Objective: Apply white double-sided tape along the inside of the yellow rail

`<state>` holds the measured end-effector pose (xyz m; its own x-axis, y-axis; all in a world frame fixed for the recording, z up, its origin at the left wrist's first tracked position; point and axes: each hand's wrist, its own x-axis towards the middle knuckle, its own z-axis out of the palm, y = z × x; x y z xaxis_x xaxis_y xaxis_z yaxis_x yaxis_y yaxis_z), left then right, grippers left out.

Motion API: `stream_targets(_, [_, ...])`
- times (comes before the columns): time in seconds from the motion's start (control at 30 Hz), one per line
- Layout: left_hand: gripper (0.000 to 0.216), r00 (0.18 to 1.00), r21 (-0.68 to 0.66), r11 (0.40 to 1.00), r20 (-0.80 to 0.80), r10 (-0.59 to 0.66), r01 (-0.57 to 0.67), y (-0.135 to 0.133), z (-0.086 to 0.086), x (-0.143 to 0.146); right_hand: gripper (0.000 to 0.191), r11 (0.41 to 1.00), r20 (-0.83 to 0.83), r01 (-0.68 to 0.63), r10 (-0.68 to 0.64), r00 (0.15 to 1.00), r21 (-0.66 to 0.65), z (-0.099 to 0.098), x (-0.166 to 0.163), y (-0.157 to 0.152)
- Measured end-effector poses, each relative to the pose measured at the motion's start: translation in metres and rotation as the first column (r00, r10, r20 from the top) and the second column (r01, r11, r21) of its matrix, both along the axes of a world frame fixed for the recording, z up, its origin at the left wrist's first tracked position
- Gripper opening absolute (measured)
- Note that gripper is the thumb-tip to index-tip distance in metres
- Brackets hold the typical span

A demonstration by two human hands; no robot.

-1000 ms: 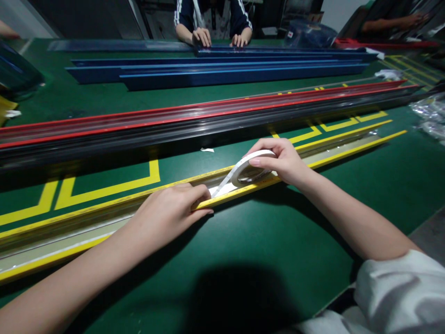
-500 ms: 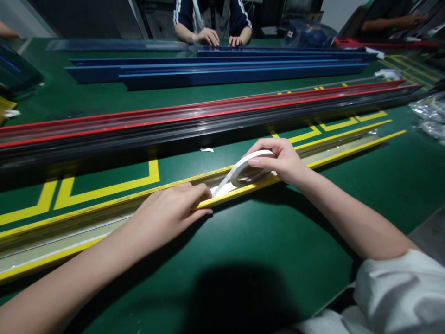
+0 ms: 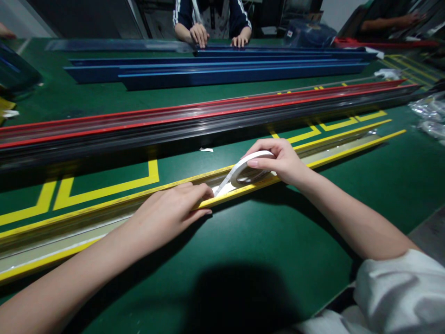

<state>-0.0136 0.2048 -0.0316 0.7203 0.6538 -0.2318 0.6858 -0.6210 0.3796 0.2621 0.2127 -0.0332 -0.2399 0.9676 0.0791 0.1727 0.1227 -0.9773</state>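
A long yellow-edged channel strip (image 3: 347,149) lies slantwise across the green table (image 3: 264,241). My right hand (image 3: 282,160) is closed round a roll of white tape (image 3: 245,171) standing in the channel. A white tape strip runs from the roll down to the channel floor. My left hand (image 3: 167,212) lies on the strip just left of the roll, fingers pressed flat on the laid tape and the front yellow edge.
A bundle of red and black long strips (image 3: 208,116) lies beyond the yellow one, and blue strips (image 3: 222,69) farther back. A person's hands (image 3: 215,37) rest at the far edge. Plastic wrapping (image 3: 429,116) sits at right. Yellow floor-marking lines cross the table.
My left fingertips have crept slightly right toward the roll. The far person's hands have shifted a little on the blue strips.
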Motion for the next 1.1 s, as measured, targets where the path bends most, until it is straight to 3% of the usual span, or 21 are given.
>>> stream_targets(1.1, [0.03,0.997,-0.08,0.994,-0.033,-0.071,0.069,0.0044,0.0048,0.0013,0.021,0.996,-0.039,-0.074,0.072,0.997,-0.047,-0.0007,0.0005,0.0])
